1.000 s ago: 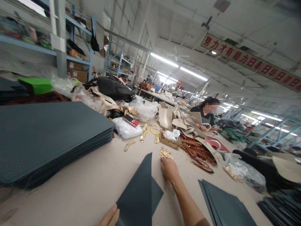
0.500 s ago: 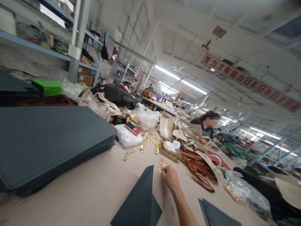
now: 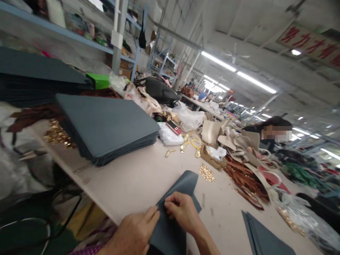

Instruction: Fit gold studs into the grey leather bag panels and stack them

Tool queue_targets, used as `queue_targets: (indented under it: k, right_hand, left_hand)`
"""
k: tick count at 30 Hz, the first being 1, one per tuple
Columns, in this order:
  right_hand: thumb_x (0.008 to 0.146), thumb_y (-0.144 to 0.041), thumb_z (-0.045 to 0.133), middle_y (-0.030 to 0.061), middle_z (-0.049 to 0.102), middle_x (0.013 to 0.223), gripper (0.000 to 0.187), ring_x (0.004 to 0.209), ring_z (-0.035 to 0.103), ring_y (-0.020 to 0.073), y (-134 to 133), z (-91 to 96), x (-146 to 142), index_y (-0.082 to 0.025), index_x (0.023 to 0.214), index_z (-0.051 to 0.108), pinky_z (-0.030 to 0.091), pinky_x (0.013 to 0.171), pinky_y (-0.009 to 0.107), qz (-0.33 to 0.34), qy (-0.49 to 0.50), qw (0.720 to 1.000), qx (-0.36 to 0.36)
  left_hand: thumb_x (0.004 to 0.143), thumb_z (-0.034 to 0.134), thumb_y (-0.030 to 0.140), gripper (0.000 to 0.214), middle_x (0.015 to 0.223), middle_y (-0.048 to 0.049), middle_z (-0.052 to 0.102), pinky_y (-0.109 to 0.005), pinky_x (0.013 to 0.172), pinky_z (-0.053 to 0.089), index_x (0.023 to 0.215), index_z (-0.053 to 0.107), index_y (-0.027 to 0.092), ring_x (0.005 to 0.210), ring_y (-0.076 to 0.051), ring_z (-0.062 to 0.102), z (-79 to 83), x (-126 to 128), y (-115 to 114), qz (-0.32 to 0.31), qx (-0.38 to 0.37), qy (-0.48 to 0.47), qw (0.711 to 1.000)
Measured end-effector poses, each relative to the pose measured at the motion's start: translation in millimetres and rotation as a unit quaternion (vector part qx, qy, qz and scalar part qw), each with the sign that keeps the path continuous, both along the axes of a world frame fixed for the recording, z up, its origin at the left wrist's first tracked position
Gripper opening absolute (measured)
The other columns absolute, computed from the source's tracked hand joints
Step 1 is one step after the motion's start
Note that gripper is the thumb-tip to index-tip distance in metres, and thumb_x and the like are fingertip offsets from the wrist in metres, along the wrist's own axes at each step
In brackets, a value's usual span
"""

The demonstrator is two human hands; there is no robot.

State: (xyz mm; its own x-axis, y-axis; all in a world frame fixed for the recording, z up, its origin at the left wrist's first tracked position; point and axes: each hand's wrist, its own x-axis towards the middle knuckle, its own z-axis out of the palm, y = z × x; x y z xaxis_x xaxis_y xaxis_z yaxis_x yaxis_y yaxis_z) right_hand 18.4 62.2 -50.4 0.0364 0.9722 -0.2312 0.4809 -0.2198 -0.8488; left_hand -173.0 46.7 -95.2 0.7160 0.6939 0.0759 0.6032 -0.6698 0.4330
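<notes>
A dark grey leather panel [image 3: 183, 184] lies folded at the near edge of the beige worktable [image 3: 140, 173]. My left hand [image 3: 135, 230] grips the panel's near left edge, fingers closed on it. My right hand [image 3: 180, 210] pinches the same edge just to the right, fingertips pressed together on the panel. A small heap of gold metal fittings [image 3: 207, 173] lies on the table a little beyond the panel.
A tall stack of dark grey panels [image 3: 106, 124] fills the left of the table. More grey panels [image 3: 260, 235] lie at the near right. Brown straps [image 3: 245, 179], beige bag parts, plastic bags and a phone [image 3: 174, 126] crowd the far side. A person sits across at right.
My right hand has drawn back from the gold fittings to the panel's near edge. My left hand now grips the panel too. The view has swung left and down.
</notes>
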Motion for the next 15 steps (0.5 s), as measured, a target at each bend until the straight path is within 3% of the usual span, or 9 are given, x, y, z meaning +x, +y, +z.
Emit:
queue_targets:
  k: [4, 9, 12, 15]
  right_hand:
    - [0.07, -0.032, 0.061, -0.003, 0.057, 0.055, 0.018, 0.049, 0.054, 0.0108, 2, 2.1, -1, -0.014, 0.074, 0.062, 0.045, 0.048, 0.022, 0.025, 0.026, 0.998, -0.059]
    - [0.073, -0.023, 0.056, -0.0035, 0.058, 0.056, 0.013, 0.049, 0.053, 0.0092, 1, 9.0, -12, -0.015, 0.073, 0.066, 0.043, 0.047, 0.019, 0.081, -0.02, 0.994, -0.071]
    - [0.073, -0.018, 0.055, -0.0037, 0.058, 0.056, 0.013, 0.048, 0.053, 0.0086, 2, 9.4, -19, -0.015, 0.071, 0.067, 0.042, 0.046, 0.017, 0.085, -0.043, 0.993, -0.064]
    - [0.071, -0.014, 0.056, -0.0042, 0.057, 0.054, 0.012, 0.046, 0.051, 0.0077, 4, 8.7, -22, -0.015, 0.07, 0.068, 0.041, 0.045, 0.016, 0.08, -0.044, 0.992, -0.081]
  left_hand:
    - [0.062, 0.045, 0.004, 0.062, 0.124, -0.0114, 0.061, -0.04, 0.089, 0.054, 0.122, 0.056, 0.017, 0.102, -0.026, 0.064, 19.0, -6, -1, -0.009, -0.04, -0.011, 0.999]
    - [0.065, 0.045, 0.005, 0.052, 0.109, -0.0086, 0.063, -0.04, 0.081, 0.056, 0.114, 0.058, 0.017, 0.092, -0.026, 0.064, 25.0, -6, 1, -0.019, -0.048, -0.017, 0.999]
    - [0.058, 0.045, 0.004, 0.061, 0.11, -0.0087, 0.064, -0.04, 0.081, 0.056, 0.115, 0.06, 0.016, 0.092, -0.026, 0.065, 18.0, -6, 0, -0.022, -0.041, -0.031, 0.998]
    - [0.054, 0.044, 0.0, 0.068, 0.113, -0.0085, 0.067, -0.034, 0.08, 0.056, 0.117, 0.063, 0.018, 0.092, -0.025, 0.067, -9.0, -5, -3, 0.009, 0.008, -0.055, 0.998]
